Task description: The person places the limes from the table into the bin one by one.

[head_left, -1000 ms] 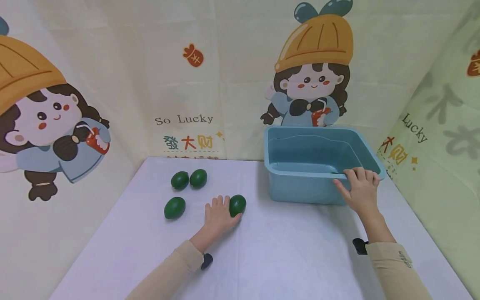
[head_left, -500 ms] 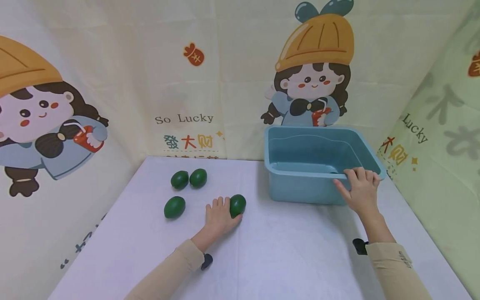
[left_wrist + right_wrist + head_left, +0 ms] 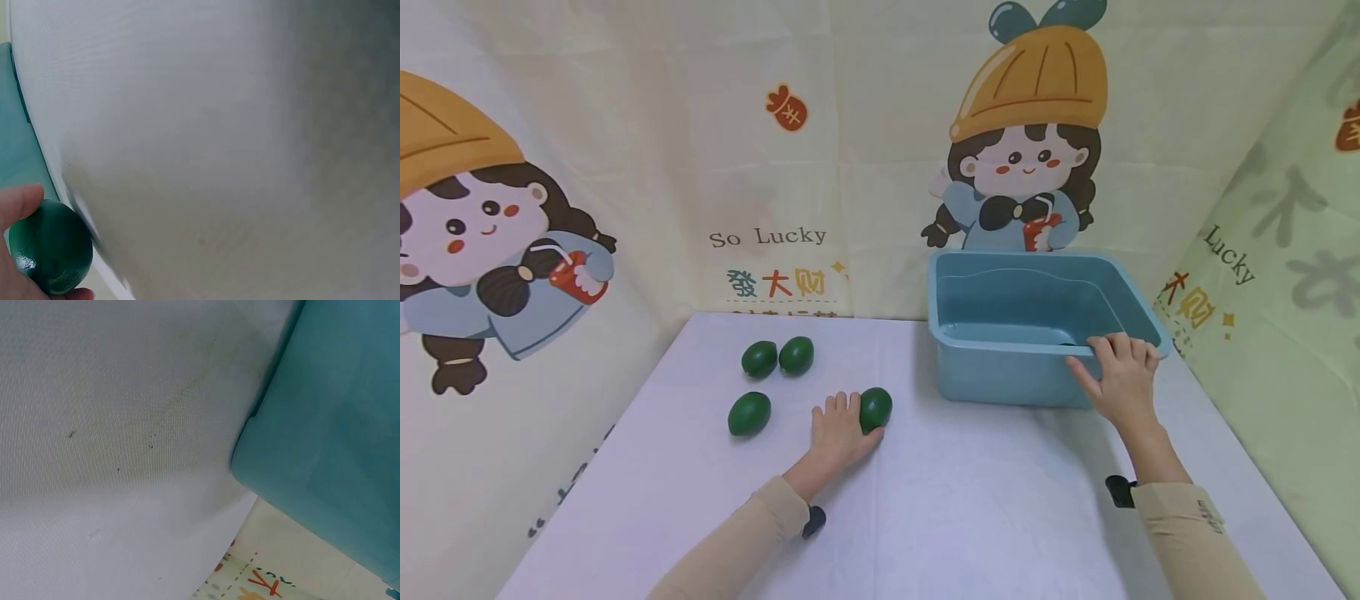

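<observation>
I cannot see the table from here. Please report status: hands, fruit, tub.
Left hand grips one green fruit. Right hand holds blue tub rim. Three more fruits lie apart on table; nothing between.

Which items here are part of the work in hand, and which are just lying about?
In hand:
- left hand gripping a green fruit
- right hand holding the rim of the blue tub

Lying about:
- pair of green fruits farther back
- single green fruit
- printed backdrop

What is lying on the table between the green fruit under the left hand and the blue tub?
Nothing: between the green fruit and blue tub, the head view shows only bare white table.
</observation>
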### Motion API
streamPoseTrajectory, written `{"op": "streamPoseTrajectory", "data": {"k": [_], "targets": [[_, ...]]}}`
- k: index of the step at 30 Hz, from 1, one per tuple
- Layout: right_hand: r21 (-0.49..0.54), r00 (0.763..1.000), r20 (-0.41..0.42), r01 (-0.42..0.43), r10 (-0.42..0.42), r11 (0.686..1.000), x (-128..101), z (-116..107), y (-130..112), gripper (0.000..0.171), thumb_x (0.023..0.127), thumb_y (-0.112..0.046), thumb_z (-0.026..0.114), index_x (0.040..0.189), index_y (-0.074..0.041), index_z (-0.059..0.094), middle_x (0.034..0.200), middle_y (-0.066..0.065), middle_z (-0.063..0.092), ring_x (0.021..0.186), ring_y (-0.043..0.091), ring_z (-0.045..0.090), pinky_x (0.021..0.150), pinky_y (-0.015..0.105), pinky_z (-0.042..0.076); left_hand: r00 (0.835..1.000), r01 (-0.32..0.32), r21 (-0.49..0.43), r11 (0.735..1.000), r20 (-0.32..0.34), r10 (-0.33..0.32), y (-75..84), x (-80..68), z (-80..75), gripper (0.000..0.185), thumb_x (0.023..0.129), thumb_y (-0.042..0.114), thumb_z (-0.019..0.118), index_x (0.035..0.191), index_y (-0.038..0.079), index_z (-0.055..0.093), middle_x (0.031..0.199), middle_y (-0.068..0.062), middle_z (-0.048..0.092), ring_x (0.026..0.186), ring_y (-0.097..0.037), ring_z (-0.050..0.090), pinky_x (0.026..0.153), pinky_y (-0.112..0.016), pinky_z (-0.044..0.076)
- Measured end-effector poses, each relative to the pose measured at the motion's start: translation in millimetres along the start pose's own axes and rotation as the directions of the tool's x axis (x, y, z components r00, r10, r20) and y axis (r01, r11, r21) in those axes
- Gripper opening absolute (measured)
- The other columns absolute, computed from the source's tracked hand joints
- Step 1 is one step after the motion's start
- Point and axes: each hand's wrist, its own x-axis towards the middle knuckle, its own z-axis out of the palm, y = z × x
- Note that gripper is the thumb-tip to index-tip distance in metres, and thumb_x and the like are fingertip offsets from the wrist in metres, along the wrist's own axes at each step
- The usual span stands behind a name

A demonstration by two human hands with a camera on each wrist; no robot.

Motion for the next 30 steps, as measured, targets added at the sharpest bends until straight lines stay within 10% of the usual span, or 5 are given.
{"op": "streamPoseTrajectory", "data": {"k": [30], "targets": [[-0.005,0.999,0.038,-0.027,0.028,1.0,0.2,-1.5,-0.2,0.072,0.088,-0.065,0.028,0.099,0.003,0.05,0.091,0.021,0.04,0.081,0.039,0.03,0.075,0.055,0.015,1.0,-0.002,-0.078,0.997,0.031,0.005,1.1,2.0,-0.4,0.065,0.078,0.054,0.06,0.118,0.005,0.047,0.094,-0.011,0.046,0.085,-0.026,0.045,0.069,-0.04,0.038]]}}
